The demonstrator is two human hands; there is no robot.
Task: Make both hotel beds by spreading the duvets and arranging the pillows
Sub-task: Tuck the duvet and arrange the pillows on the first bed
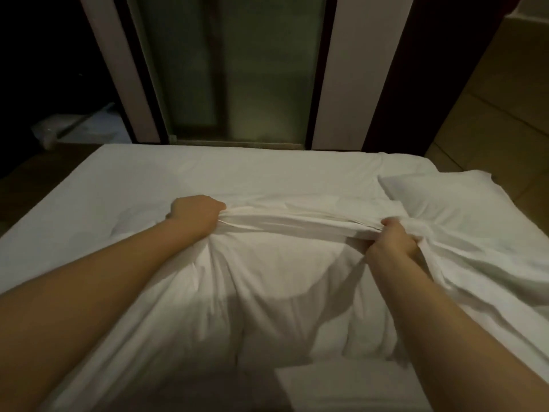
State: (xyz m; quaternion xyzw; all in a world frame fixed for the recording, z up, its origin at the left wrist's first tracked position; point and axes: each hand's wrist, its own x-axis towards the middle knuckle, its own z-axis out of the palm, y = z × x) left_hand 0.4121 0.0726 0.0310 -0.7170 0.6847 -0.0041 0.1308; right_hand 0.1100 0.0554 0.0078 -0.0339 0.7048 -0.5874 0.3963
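Duvet point(267, 292), white and bunched on the bed point(178, 168), has its gathered edge gripped by left hand point(194, 214) and right hand point(392, 240), fingers curled; pillow point(445, 200) beside.

The room is dim. A frosted glass door point(231, 69) stands in a dark frame, with a white left post point(118, 69) and right post point(359, 69) flanking it. Right of the door, past a dark panel point(416, 84), lies a tan tiled floor point(490, 99). Left of the door, in shadow, lies a pale bundle point(77, 126).
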